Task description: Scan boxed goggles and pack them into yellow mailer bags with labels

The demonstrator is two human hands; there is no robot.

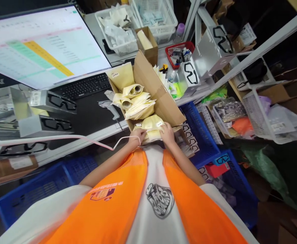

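Observation:
Close to my body, my left hand [138,136] and my right hand [167,134] pinch the two sides of a pale yellow paper packet [152,122] with small white labels. It lies at the near end of an open cardboard box [161,96]. Further inside that box are rolled yellow papers [133,90] and a stack of flat yellow packets [140,106]. A pale cord [87,137] loops at my left wrist and runs off to the left. The underside of the packet and some of my fingertips are hidden.
To the left are a monitor [41,44], a keyboard [84,85], a barcode scanner [109,108] and silver boxes [53,101] with black frame pictures. White baskets [125,47] and a red basket [168,52] stand behind. Blue crates [201,149] sit low at right.

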